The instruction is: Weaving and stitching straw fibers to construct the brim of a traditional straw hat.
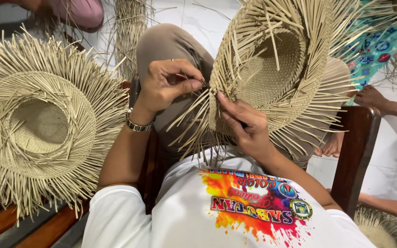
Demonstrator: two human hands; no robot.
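At frame centre, the left hand (166, 87) pinches loose pale strips of an unfinished straw hat (276, 73); the right hand (246, 126) grips its frayed brim.

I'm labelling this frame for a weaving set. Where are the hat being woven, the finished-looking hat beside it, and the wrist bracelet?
Hat being woven (272, 69), head view, on its woven crown.
Second hat (40, 126), head view, inside its crown.
Bracelet (136, 125), head view, on the metal band at the left wrist.
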